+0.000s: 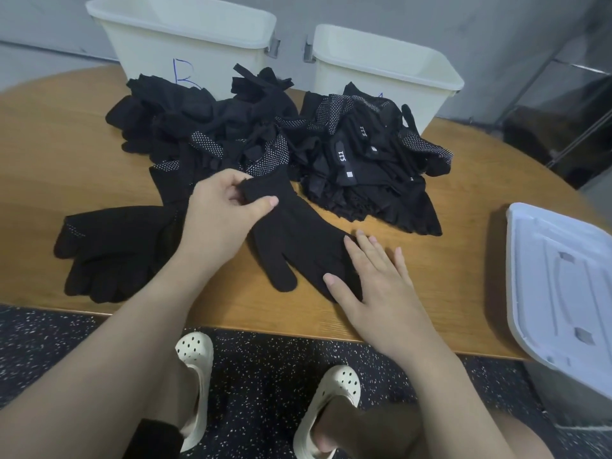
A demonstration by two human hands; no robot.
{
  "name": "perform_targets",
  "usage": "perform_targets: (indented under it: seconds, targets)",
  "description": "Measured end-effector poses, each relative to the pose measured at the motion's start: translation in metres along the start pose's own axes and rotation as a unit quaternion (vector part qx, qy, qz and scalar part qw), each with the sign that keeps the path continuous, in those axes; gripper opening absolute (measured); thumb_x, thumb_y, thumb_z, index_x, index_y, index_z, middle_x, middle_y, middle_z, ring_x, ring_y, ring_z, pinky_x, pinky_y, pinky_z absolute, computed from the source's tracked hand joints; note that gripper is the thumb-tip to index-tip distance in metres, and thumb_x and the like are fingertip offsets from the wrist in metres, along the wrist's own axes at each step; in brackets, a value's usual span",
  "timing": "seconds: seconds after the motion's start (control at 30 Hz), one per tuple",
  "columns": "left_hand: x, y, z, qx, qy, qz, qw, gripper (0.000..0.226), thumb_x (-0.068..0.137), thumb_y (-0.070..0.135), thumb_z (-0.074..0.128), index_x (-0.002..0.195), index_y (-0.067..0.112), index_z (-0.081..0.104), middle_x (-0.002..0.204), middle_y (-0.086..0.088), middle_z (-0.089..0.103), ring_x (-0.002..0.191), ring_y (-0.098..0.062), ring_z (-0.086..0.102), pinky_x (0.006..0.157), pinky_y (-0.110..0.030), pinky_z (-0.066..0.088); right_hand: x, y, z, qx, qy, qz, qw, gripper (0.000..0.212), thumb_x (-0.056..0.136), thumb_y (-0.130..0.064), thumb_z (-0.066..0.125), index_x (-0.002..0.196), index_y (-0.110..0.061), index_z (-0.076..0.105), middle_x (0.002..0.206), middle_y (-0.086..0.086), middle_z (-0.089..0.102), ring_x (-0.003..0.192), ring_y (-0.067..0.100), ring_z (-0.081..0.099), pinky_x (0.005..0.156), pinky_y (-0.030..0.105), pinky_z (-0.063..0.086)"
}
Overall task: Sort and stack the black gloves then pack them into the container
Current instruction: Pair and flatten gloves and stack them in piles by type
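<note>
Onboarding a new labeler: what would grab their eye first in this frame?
First the two hands at centre flattening one black glove on the wooden table: the left hand pinches its cuff, the right hand lies flat on its fingers. Next, the big heap of black gloves behind, some with white dots, before two cream bins. A small stack of gloves lies to the left.

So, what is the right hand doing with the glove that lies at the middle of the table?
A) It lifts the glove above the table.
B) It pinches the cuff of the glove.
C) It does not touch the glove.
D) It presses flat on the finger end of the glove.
D: the right hand lies with straight fingers on the finger end of the glove, while the left hand pinches its cuff.
</note>
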State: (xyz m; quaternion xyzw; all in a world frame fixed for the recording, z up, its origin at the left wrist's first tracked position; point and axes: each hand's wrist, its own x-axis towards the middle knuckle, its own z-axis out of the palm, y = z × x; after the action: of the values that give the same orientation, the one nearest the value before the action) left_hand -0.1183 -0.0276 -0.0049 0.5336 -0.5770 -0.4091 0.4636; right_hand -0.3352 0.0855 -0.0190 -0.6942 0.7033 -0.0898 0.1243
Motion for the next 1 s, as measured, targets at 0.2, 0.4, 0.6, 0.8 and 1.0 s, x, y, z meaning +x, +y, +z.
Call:
perform_targets:
  seconds: [0.2,0.4,0.6,0.8,1.0]
  targets:
    - [-0.01,-0.008,0.006,0.017,-0.082,0.02,0.996,0.008,0.095,0.014,0.073,0.094,0.007,0.076,0.089,0.008,0.078,0.088,-0.008,0.074,0.085,-0.031,0.059,0.005,-0.003,0.003,-0.013,-0.009,0.004,1.0,0.078,0.101,-0.069,0.018,0.165,-0.027,0.003,0.172,-0.01,-0.01,0.156,0.005,-0.016,0.125,0.033,-0.018]
    - [-0.034,0.001,0.024,0.069,-0.047,0.131,0.988,0.017,0.098,0.018,0.069,0.083,0.021,0.076,0.08,0.021,0.07,0.08,0.004,0.064,0.077,-0.02,0.05,0.005,-0.003,0.003,-0.003,0.003,0.003,1.0,0.079,0.101,-0.069,0.019,0.165,-0.026,0.004,0.172,-0.01,-0.007,0.156,0.005,-0.015,0.126,0.033,-0.017]
    - [-0.052,0.0,0.038,0.139,-0.132,0.212,0.958,0.034,0.097,0.019,0.068,0.129,0.027,0.072,0.139,0.015,0.063,0.129,0.009,0.053,0.113,-0.015,0.038,0.004,0.002,0.004,0.027,0.039,0.007,0.999,0.09,0.092,-0.078,0.028,0.164,-0.024,0.02,0.172,-0.007,0.014,0.157,0.004,-0.002,0.127,0.031,-0.009]
    - [-0.058,-0.007,0.04,0.184,-0.195,0.229,0.936,0.039,0.1,0.034,0.059,0.138,0.028,0.064,0.148,0.017,0.053,0.143,0.006,0.038,0.123,-0.027,0.031,0.003,0.004,0.002,0.061,0.04,0.016,0.997,0.098,0.085,-0.083,0.031,0.163,-0.025,0.023,0.172,-0.005,0.013,0.157,0.004,-0.001,0.125,0.028,-0.01]
    - [-0.056,-0.012,0.036,0.214,-0.235,0.259,0.912,0.042,0.106,0.04,0.045,0.142,0.025,0.062,0.151,0.01,0.054,0.148,0.003,0.033,0.125,-0.021,0.022,0.001,0.009,-0.007,0.086,0.031,0.053,0.994,0.108,0.082,-0.079,0.048,0.165,-0.019,0.013,0.171,-0.009,0.011,0.156,0.002,-0.003,0.126,0.028,-0.01]
